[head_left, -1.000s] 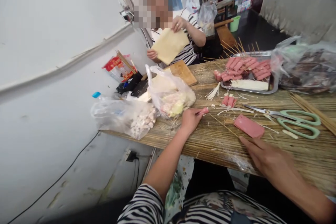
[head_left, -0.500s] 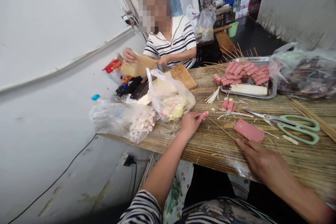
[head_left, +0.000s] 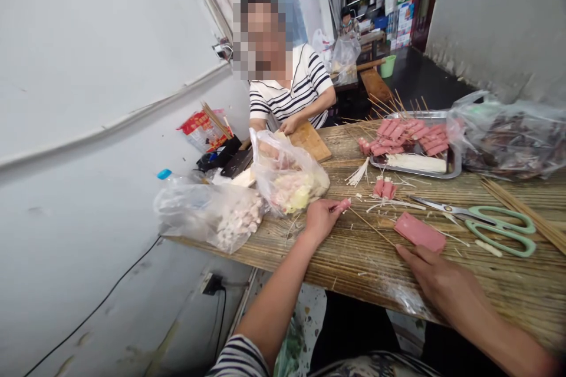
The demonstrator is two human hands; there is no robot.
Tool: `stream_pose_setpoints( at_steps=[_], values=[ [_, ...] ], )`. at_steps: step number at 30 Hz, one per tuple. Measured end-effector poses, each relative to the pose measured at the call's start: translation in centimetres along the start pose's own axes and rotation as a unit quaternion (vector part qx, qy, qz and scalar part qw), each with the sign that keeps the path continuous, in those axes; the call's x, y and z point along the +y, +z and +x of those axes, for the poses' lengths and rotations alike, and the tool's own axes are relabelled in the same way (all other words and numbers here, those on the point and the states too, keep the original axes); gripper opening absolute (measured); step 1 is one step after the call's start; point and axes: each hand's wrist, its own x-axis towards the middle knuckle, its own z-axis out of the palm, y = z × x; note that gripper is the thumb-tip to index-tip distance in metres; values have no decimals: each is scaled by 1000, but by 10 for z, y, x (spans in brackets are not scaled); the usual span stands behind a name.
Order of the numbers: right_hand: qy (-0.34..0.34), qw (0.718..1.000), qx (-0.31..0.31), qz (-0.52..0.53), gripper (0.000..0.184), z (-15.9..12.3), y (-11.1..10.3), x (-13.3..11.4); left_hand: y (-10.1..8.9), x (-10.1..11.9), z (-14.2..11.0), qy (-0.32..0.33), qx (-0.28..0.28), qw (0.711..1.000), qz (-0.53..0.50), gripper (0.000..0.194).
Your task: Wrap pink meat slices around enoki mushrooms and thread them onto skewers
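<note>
My left hand (head_left: 322,219) pinches a pink meat roll (head_left: 343,205) at its fingertips, low over the wooden table (head_left: 283,247). A thin wooden skewer (head_left: 372,227) runs from that roll to my right hand (head_left: 431,268), whose fingers are closed on its other end. Whether the tip is inside the roll I cannot tell. Beside my right fingers lies a stack of flat pink meat slices (head_left: 420,232). Two finished-looking rolls (head_left: 384,188) with pale mushroom ends sit farther back, near loose enoki mushrooms (head_left: 359,173).
Green-handled scissors (head_left: 499,221) and bare skewers (head_left: 528,212) lie at right. Behind them are a metal tray (head_left: 455,169) of skewered rolls and a bulky plastic bag (head_left: 517,135). Other filled bags (head_left: 239,218) stand left. A co-worker (head_left: 287,91) sits across, by a cutting board (head_left: 312,141).
The co-worker has lowered the pale sheet, and one of their hands is now behind or in the plastic bag. My hands keep their hold on the roll and skewer; the view has tilted slightly.
</note>
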Motion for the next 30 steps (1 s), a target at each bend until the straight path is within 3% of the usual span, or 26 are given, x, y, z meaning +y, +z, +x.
stream_pose_setpoints(
  at_steps=[26, 30],
  values=[
    [32, 996, -18, 76, 50, 16, 8, -2, -4, 1, 2, 20, -14, 1000, -18, 38],
    [30, 997, -34, 63, 44, 21, 10, -4, -3, -1, 2, 33, -11, 999, -22, 38]
  ],
)
